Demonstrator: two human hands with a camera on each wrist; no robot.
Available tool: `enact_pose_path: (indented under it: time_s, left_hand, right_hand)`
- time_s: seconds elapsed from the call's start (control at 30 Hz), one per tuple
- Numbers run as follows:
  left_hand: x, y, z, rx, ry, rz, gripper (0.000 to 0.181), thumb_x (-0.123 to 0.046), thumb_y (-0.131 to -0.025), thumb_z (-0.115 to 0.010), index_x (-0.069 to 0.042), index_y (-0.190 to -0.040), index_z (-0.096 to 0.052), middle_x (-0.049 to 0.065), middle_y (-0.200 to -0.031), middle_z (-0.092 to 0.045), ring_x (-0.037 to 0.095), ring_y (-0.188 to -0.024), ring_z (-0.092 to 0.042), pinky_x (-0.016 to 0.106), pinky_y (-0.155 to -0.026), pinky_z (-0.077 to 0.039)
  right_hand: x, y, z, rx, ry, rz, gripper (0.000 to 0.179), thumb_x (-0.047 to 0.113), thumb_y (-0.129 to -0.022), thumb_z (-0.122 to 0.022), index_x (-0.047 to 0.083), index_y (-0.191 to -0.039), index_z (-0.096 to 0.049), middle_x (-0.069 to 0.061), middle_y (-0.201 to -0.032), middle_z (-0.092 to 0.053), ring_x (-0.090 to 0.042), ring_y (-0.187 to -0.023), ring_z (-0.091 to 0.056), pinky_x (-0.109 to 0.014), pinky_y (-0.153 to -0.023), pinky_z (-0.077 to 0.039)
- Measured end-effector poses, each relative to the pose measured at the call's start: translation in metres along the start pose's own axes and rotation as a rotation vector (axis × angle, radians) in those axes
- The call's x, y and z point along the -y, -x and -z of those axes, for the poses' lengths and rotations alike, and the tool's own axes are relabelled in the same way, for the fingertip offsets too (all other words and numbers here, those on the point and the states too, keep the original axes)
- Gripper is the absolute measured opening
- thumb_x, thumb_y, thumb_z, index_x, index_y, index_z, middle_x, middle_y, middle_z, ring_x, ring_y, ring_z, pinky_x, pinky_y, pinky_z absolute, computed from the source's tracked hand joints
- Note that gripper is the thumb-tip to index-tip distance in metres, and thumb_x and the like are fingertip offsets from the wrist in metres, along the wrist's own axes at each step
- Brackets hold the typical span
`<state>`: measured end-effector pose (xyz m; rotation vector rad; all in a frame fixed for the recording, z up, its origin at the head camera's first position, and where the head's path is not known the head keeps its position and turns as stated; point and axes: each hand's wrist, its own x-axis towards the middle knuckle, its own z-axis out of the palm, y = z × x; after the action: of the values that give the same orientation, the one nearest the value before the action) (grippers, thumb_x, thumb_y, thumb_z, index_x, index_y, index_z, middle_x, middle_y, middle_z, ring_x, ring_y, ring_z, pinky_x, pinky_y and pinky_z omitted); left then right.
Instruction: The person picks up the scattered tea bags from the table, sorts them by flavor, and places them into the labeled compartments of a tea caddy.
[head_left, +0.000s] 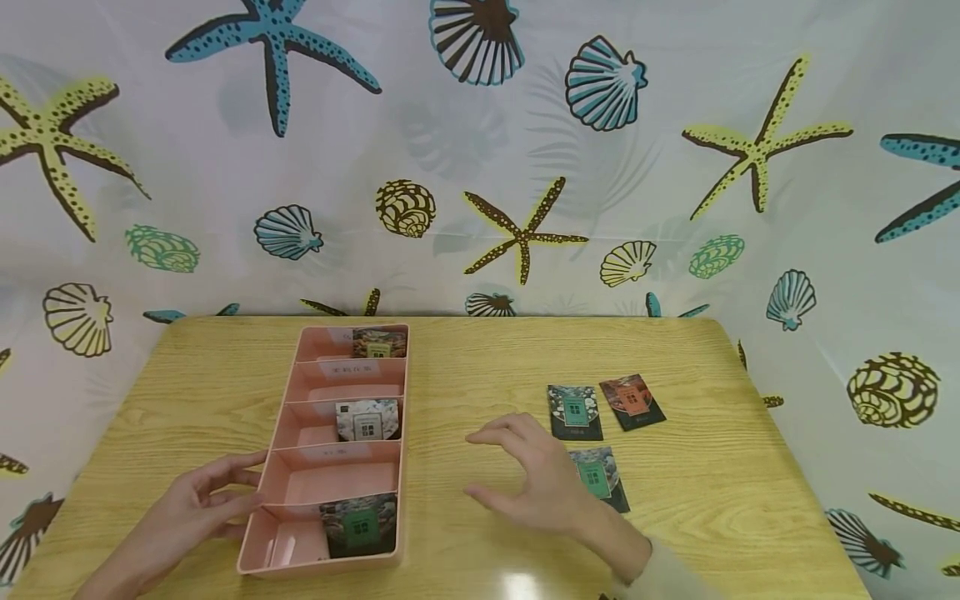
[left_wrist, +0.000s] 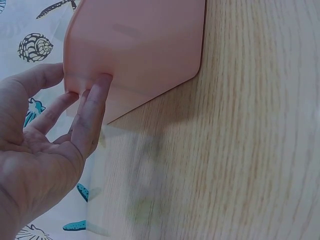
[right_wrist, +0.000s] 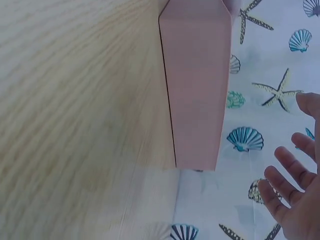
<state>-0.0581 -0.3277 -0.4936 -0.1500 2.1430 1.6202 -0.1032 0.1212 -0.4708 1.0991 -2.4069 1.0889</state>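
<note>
Pink plastic forms the long divided tray (head_left: 281, 433) that stands on the light wooden table (head_left: 465, 358), left of its middle, with its compartments running away from the person. Three of them hold a small printed packet each: a dark green packet (head_left: 358, 525) in the nearest one, a pale packet (head_left: 367, 419) in the middle one and a brownish packet (head_left: 379, 342) in the farthest one. The left hand (head_left: 187, 512) lies at the tray's near left wall with its fingers (left_wrist: 92, 112) straight and their tips touching the outer side of that wall; it grips nothing. The right hand (head_left: 536, 479) hovers over the table to the right of the tray, well apart from it, fingers spread and relaxed, holding nothing. Just beside and partly under this hand lies a green-and-dark packet (head_left: 600, 477) flat on the wood. Beyond it lie two more, a dark teal packet (head_left: 574, 411) and a red-orange packet (head_left: 632, 402), side by side.
</note>
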Motion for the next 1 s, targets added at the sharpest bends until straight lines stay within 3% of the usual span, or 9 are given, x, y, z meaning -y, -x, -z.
enact_pose_path:
  time_s: [0.1,0.37,0.63,0.87,1.0]
  left_hand:
    - [0.000,0.000,0.001,0.004,0.006,0.003,0.051,-0.022,-0.108,-0.063,-0.015,-0.157,-0.049,-0.008,-0.118,-0.063,0.006,-0.102,-0.074,0.036,-0.086,-0.067]
    - [0.003,0.000,0.001,0.014,0.026,-0.009,0.044,-0.020,-0.108,-0.063,-0.028,-0.150,-0.054,-0.009,-0.119,-0.064,0.006,-0.103,-0.074,0.036,-0.086,-0.067]
    - [0.003,0.000,0.000,-0.004,0.011,-0.034,0.047,-0.019,-0.107,-0.063,-0.019,-0.153,-0.052,-0.009,-0.117,-0.064,0.006,-0.101,-0.073,0.035,-0.084,-0.067]
    - [0.002,0.000,0.000,-0.003,0.005,-0.034,0.051,-0.019,-0.108,-0.063,-0.014,-0.156,-0.050,-0.009,-0.117,-0.065,0.006,-0.102,-0.074,0.036,-0.084,-0.067]
    - [0.002,0.000,0.000,-0.005,0.001,-0.026,0.055,-0.019,-0.107,-0.063,-0.007,-0.158,-0.045,-0.008,-0.118,-0.064,0.006,-0.102,-0.073,0.036,-0.085,-0.067]
  right_hand:
    - [-0.004,0.005,0.009,-0.007,-0.042,-0.081,0.049,0.031,-0.088,-0.087,0.018,-0.131,-0.070,0.002,-0.126,-0.070,-0.017,-0.119,-0.064,-0.039,-0.097,-0.060]
    - [-0.015,0.015,0.030,-0.041,-0.165,-0.246,0.051,0.020,-0.088,-0.086,0.020,-0.135,-0.067,0.000,-0.127,-0.071,-0.019,-0.115,-0.065,-0.034,-0.089,-0.061]
    - [-0.031,0.026,0.047,-0.053,-0.332,-0.414,0.048,0.010,-0.093,-0.080,0.012,-0.138,-0.064,-0.012,-0.126,-0.070,-0.001,-0.111,-0.062,-0.032,-0.087,-0.064]
    - [-0.042,0.034,0.064,-0.035,-0.410,-0.559,0.046,0.011,-0.097,-0.077,0.004,-0.140,-0.062,-0.030,-0.126,-0.065,-0.010,-0.104,-0.067,-0.028,-0.084,-0.063]
    - [-0.048,0.040,0.073,-0.022,-0.451,-0.610,0.044,0.010,-0.098,-0.075,0.003,-0.140,-0.062,-0.031,-0.125,-0.064,-0.010,-0.099,-0.068,-0.028,-0.082,-0.063]
